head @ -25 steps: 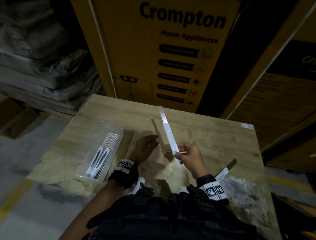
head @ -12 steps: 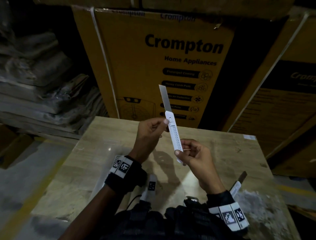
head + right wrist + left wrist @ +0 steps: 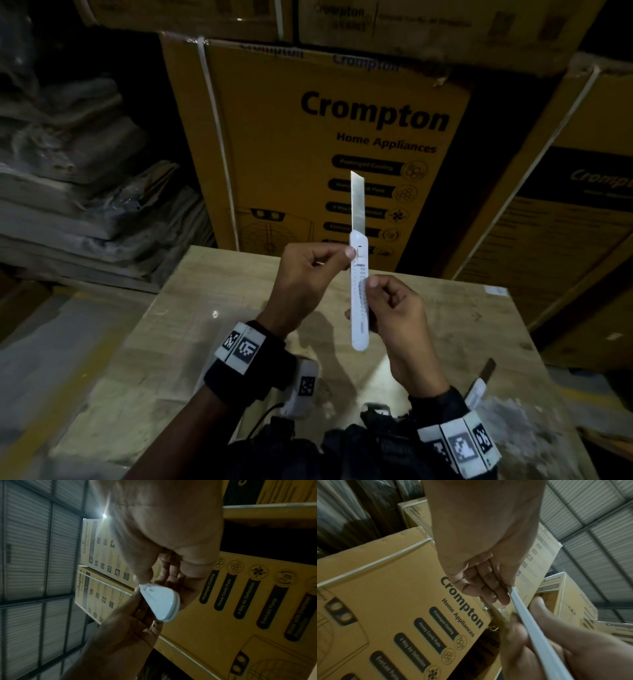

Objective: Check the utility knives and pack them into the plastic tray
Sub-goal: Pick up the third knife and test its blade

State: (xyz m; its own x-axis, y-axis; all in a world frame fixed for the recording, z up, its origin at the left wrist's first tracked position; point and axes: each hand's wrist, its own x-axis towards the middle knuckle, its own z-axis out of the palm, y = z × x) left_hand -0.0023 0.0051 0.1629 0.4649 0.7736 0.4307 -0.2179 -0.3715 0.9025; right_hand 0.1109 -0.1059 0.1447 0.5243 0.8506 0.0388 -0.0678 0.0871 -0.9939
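I hold a white utility knife [image 3: 359,308] upright over the wooden table [image 3: 222,291], its steel blade [image 3: 357,202] pushed far out and pointing up. My left hand [image 3: 346,255] pinches the top of the handle at the slider. My right hand [image 3: 376,291] grips the lower handle, thumb on the ribbed face. The left wrist view shows the knife's edge [image 3: 530,628] running from my left fingers [image 3: 491,588]. The right wrist view shows its rounded butt end [image 3: 161,601] under my right thumb. A second white knife [image 3: 478,390] lies on the table beside my right wrist, blade out. The plastic tray is hidden.
Tall yellow Crompton cartons [image 3: 342,137] stand right behind the table and to the right [image 3: 565,240]. Grey wrapped bundles [image 3: 85,188] are stacked at the left. Concrete floor [image 3: 51,359] lies left of the table.
The knife has risen from over the table to upright in front of the carton. My left hand came up and took the handle's top. The tray has dropped out of view.
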